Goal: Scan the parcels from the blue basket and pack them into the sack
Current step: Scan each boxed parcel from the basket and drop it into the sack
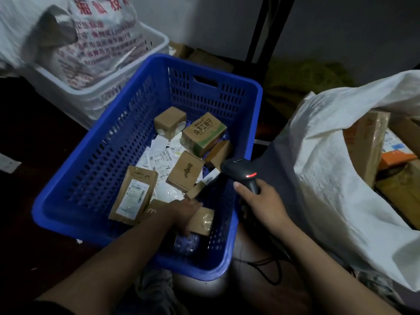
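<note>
- As your left hand (184, 212) grips a brown taped parcel (203, 220) in the blue basket (91, 160),
- your right hand (263, 202) clasps the scanner (238, 170) beside it;
- the sack (329, 169) holds cartons (366, 151).

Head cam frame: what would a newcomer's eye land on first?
The bright blue basket at centre, scattered with small brown parcels and paper slips, stands out from the dim room. The left hand grips a small brown box in its near right corner, while the right hand holds a black scanner, red light on, over the right rim. At right, a white sack gapes open with boxes inside.
</note>
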